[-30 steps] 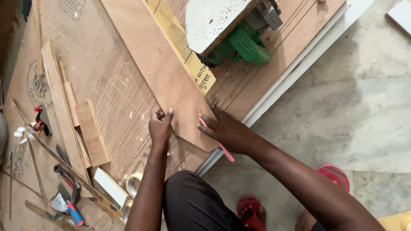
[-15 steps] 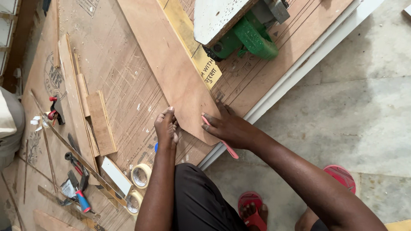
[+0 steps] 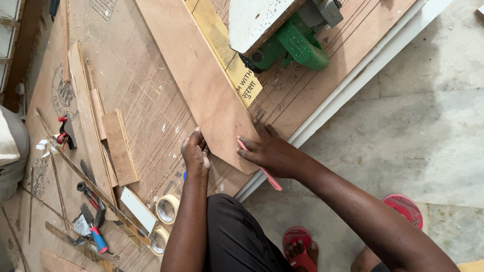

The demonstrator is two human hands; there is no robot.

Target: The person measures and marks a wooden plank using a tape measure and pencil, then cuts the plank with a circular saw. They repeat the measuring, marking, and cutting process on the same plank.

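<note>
Both hands unmoved since before: left hand (image 3: 195,151) flat on plywood strip (image 3: 201,80); right hand (image 3: 269,151) pinching pink pencil (image 3: 259,166) against its end.

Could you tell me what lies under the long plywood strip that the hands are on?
The plywood strip lies on the scored workbench, overlapping a yellow strip along its edge. Whatever sits directly beneath is covered.

A yellow rectangular label (image 3: 248,84) with dark lettering lies beside the green saw (image 3: 297,45).
</note>
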